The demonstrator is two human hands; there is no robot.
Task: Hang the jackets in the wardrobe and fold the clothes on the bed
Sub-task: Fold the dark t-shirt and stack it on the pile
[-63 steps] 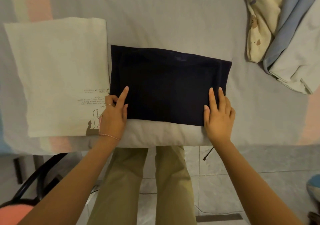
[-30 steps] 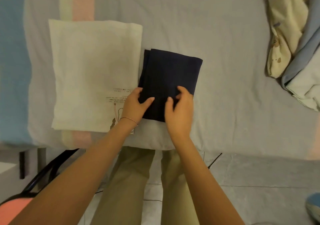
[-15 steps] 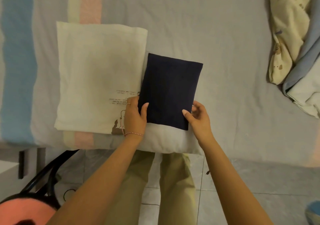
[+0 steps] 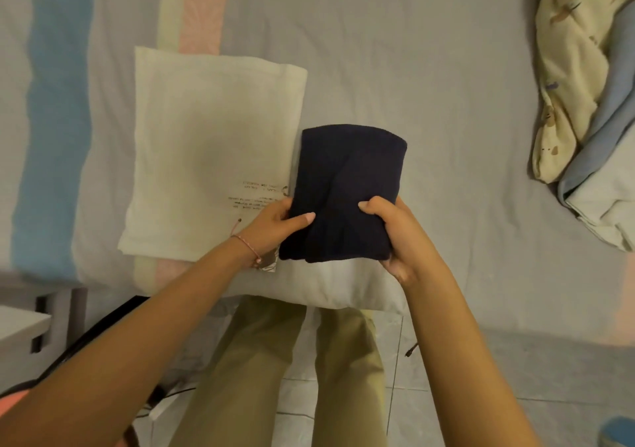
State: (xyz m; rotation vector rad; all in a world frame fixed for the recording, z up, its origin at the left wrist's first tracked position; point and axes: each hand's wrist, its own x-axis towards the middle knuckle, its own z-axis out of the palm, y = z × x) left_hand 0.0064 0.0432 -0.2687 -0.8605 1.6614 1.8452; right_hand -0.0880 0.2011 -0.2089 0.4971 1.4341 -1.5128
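Two hands grip the navy garment's (image 4: 347,178) near end, left hand (image 4: 271,225) at 9 o'clock, right hand (image 4: 402,237) at 3, fingers (image 4: 371,207) curled round it. Its long axis runs 6 to 12, fold toward 12, at the bed's (image 4: 429,68) near edge, 3 o'clock of the shirt (image 4: 206,144).

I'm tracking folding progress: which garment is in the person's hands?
The dark navy folded garment, gripped by the left hand and right hand. The cream folded shirt with printed text lies flat beside it; the crumpled cream-and-blue clothes lie apart.
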